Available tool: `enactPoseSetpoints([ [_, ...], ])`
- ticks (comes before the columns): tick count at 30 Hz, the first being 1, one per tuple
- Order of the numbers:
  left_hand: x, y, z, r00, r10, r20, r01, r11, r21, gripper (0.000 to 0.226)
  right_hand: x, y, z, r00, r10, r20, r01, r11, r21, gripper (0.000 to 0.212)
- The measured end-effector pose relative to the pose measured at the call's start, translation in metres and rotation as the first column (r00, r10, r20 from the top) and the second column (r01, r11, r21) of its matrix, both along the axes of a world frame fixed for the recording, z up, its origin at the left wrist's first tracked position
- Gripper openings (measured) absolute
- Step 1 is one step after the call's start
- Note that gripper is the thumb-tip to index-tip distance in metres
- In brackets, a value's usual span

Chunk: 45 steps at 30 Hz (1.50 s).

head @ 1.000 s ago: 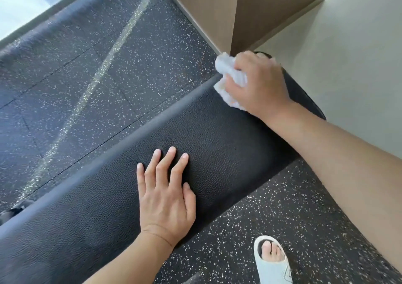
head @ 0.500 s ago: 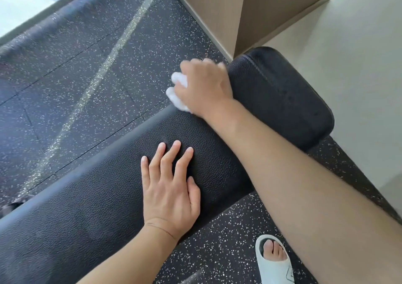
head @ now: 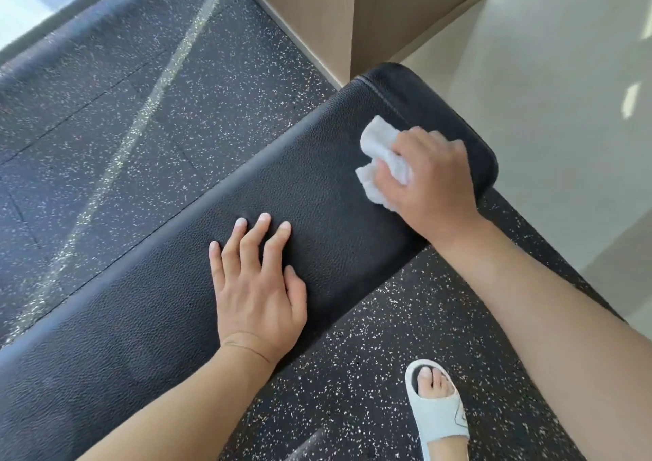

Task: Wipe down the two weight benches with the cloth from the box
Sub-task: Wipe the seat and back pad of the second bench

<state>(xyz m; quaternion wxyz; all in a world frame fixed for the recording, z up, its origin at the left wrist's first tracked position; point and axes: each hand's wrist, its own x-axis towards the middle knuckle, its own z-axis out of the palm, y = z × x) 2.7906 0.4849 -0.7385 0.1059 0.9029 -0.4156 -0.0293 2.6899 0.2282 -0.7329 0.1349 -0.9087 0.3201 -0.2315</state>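
Head view: crumpled white cloth (head: 382, 162) sits near the far rounded end of the long black textured-vinyl bench pad (head: 317, 192), close to its right edge. Right hand (head: 432, 182) grips it, fingers curled over it. Pad's long axis runs lower-left to upper-right. Left hand (head: 259, 284) rests flat mid-pad, fingers straight and spread. Pad's far end is just beside a tan wooden column (head: 331, 16); black speckled rubber floor (head: 141, 90) flanks both long edges.

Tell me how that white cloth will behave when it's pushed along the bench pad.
The white cloth looks soft and floppy: it bunches in folds under the right hand. It probably weighs little, so it should follow the hand readily. The bench pad has a grained surface, which may drag it slightly.
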Motion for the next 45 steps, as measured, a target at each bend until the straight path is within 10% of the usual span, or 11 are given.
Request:
enactPoseSetpoints([
  [5, -0.001, -0.001, 0.003, 1.0, 0.006, -0.023, -0.006, 1.0, -0.009, 0.055, 0.031, 0.015, 0.004, 0.923, -0.372, -0.095, 0.377, 0.925, 0.046, 0.029],
  [12, 0.003, -0.009, 0.022, 0.997, 0.0, -0.081, 0.008, 0.996, 0.088, 0.054, 0.037, 0.091, 0.005, 0.999, 0.047, -0.019, -0.046, 0.996, 0.08, 0.026],
  [20, 0.05, -0.097, 0.044, 0.924, -0.363, -0.123, 0.378, 0.914, 0.144, 0.054, -0.052, 0.006, -0.009, 0.986, -0.162, 0.046, 0.16, 0.986, 0.043, 0.023],
  [27, -0.014, -0.213, 0.017, 0.966, 0.197, -0.165, -0.214, 0.972, -0.097, 0.049, -0.071, -0.053, -0.006, 0.997, -0.075, -0.005, 0.075, 0.996, 0.046, 0.022],
  [45, -0.023, -0.225, 0.003, 0.968, 0.251, -0.017, -0.252, 0.965, -0.07, 0.057, 0.12, -0.137, 0.002, 0.963, 0.246, -0.109, -0.22, 0.953, 0.207, 0.028],
])
